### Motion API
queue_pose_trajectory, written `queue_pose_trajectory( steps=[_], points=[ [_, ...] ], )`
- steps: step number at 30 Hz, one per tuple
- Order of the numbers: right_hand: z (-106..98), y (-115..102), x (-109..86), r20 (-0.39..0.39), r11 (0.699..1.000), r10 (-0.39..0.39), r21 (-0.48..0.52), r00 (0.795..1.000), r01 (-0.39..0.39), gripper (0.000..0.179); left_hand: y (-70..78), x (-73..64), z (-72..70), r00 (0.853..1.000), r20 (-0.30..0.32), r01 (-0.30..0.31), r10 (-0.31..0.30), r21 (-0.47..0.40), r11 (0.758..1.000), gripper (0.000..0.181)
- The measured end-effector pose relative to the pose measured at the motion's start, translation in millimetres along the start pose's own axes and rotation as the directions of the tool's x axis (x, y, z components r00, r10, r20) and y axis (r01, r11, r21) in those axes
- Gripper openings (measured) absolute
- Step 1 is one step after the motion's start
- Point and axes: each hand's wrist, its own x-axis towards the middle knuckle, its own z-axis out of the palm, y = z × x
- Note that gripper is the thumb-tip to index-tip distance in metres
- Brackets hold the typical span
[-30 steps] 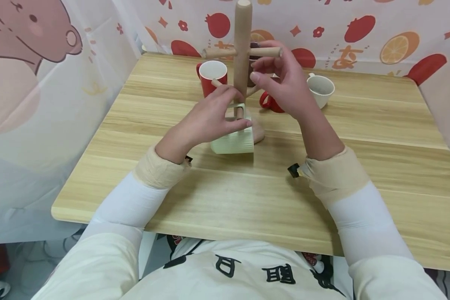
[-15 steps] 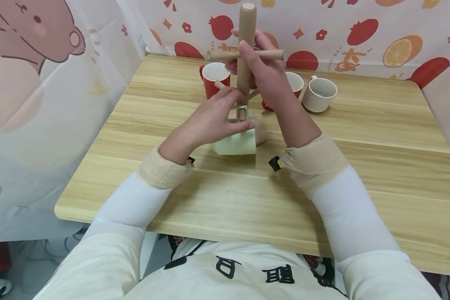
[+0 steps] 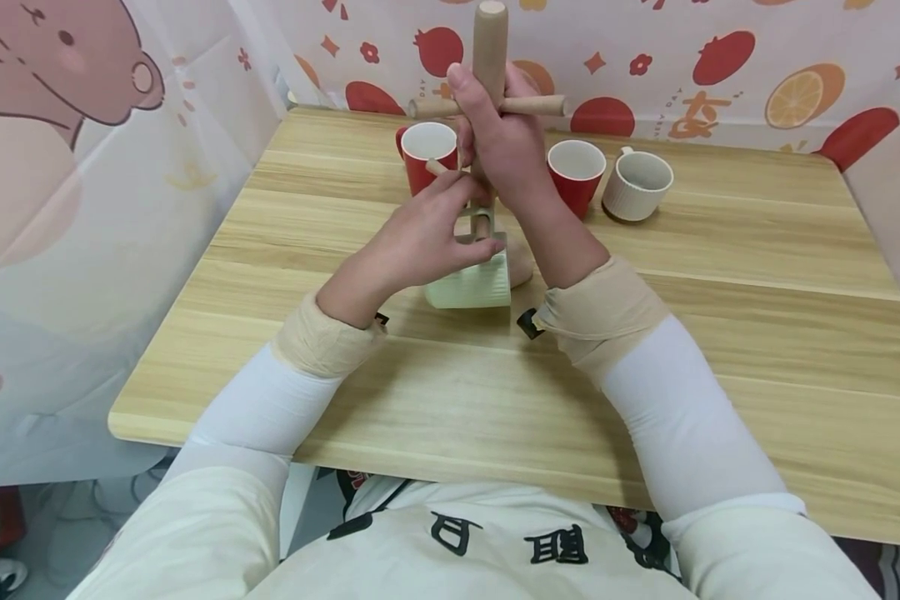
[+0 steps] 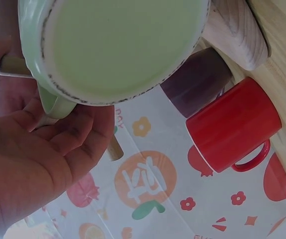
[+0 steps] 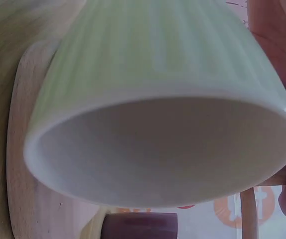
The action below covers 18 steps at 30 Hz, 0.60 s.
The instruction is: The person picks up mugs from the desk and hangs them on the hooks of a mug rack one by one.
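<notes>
A wooden mug tree with a thick upright post (image 3: 491,37) and side pegs stands toward the back of the table. Just below the crossing pegs, my right hand (image 3: 512,158) is wrapped round the post. A pale green ribbed mug (image 3: 468,287) lies sideways at a lower peg, its handle around the peg end. My left hand (image 3: 420,242) holds this mug at the handle; in the left wrist view its fingers curl beside the handle (image 4: 58,105) under the mug's base (image 4: 128,45). The mug's mouth (image 5: 163,149) fills much of the right wrist view.
Behind the tree stands a red mug (image 3: 427,150) at left. Another red mug (image 3: 577,171) and a whitish ribbed mug (image 3: 637,185) are at right. A dark mug (image 4: 198,82) shows in the left wrist view. A printed curtain (image 3: 645,50) borders the table's back.
My right hand has moved left from beside the tree and closed round its post, uncovering the red mug at right. My left hand keeps its place on the green mug.
</notes>
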Motion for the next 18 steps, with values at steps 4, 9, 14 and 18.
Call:
queue_pose_trajectory(
  steps=[4,9,14,18],
  points=[
    [0.8,-0.5,-2.2,-0.015,1.0,-0.01,0.008,1.0,0.01,0.007,0.0,0.6,0.4,1.0,-0.001,0.013,-0.013,0.0,1.0,0.043],
    [0.3,0.1,-4.3,-0.048,1.0,-0.009,0.01,0.999,0.009,0.004,-2.1,1.1,-1.6,1.0,0.022,-0.006,0.008,-0.063,0.998,0.044],
    [0.1,-2.5,-7.4,-0.087,0.999,-0.01,-0.033,0.996,0.008,0.005,-7.7,1.4,-6.6,0.997,0.079,-0.01,0.024,-0.168,0.986,0.049],
    [0.3,-4.8,-9.9,-0.106,0.999,-0.01,-0.053,0.994,0.004,0.007,-13.2,2.1,-10.2,0.994,0.097,-0.028,0.049,-0.209,0.978,0.049]
  ],
)
